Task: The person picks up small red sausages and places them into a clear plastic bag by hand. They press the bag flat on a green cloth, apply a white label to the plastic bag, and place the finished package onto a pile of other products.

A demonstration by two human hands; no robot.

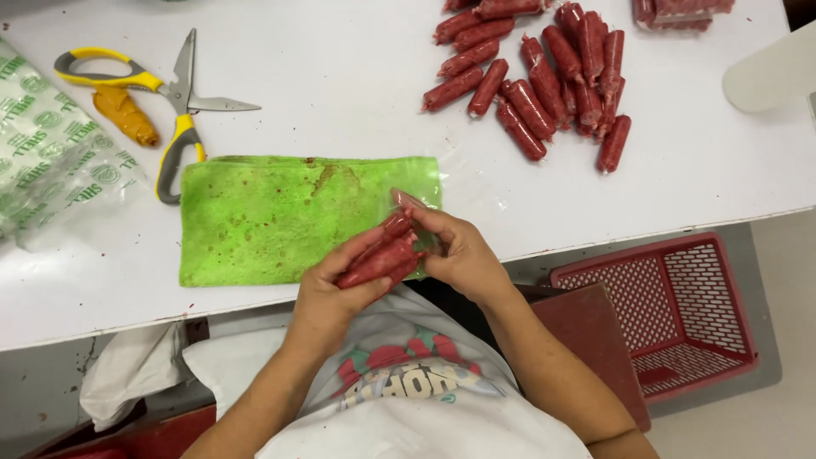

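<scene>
Hands (340,289) cup sausages (382,255) together.

One pair of scissors (166,93), one green cloth (272,217), one red basket (680,314), and about nineteen loose red sausages (535,76) lie on the worktop (340,51).

Your left hand (327,293) and right hand (459,251) together grip a bundle of red sausages (382,255) partly inside a clear plastic bag (416,204), held over the near edge of the white table (340,68). Directly beneath lies a stained green cloth (263,217). Yellow-and-grey scissors (166,93) rest beyond its left end, beside a printed plastic sheet (47,153). A loose pile of sausages (544,81) sits at the far right. A red mesh basket (671,314) stands below the table, right of you.
</scene>
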